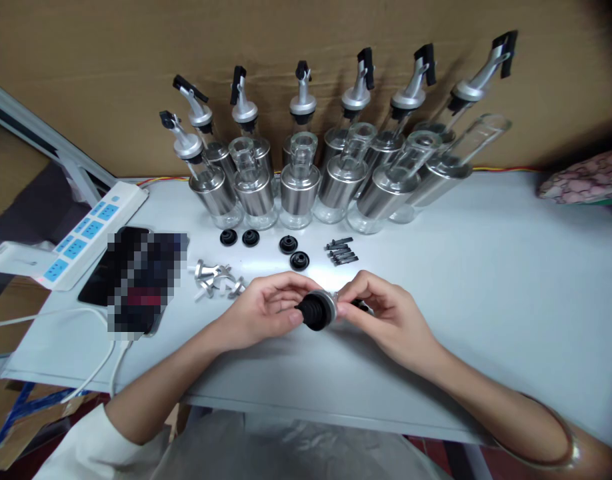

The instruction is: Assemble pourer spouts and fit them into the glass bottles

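Note:
Between my hands, above the white table, is a pourer top [318, 311] with a black ribbed stopper and a silver collar. My left hand [266, 309] grips its black stopper end between thumb and fingers. My right hand [386, 317] pinches the silver spout side, and a black piece shows partly under its fingers. Beyond my hands lie black round stoppers [288, 245] and several small black levers [342, 252]. Silver spout pieces [218, 279] sit in a loose pile left of my left hand.
Glass bottles with metal sleeves [297, 190] stand along the cardboard back wall, the rear ones with pourers fitted. At left are a power strip [89, 233], phones [173, 287] and white cables [103, 363]. A patterned cloth [586, 177] lies at far right.

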`<move>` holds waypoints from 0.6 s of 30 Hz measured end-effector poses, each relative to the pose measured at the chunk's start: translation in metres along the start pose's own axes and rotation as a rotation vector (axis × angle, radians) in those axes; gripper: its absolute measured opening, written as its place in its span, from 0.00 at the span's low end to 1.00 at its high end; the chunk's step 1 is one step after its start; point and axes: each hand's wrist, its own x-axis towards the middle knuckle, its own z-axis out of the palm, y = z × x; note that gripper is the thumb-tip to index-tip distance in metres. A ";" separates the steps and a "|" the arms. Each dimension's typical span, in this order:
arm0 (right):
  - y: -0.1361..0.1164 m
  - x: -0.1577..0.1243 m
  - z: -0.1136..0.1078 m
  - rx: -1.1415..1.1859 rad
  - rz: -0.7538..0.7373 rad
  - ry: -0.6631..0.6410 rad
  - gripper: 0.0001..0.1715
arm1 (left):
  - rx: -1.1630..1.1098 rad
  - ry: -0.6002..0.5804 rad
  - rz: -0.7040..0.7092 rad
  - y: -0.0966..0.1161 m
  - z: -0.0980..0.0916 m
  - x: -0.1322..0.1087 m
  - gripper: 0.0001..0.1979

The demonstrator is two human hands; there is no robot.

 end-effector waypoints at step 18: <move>-0.004 -0.002 0.000 -0.179 -0.115 -0.052 0.04 | -0.249 -0.182 0.013 -0.013 0.005 0.005 0.24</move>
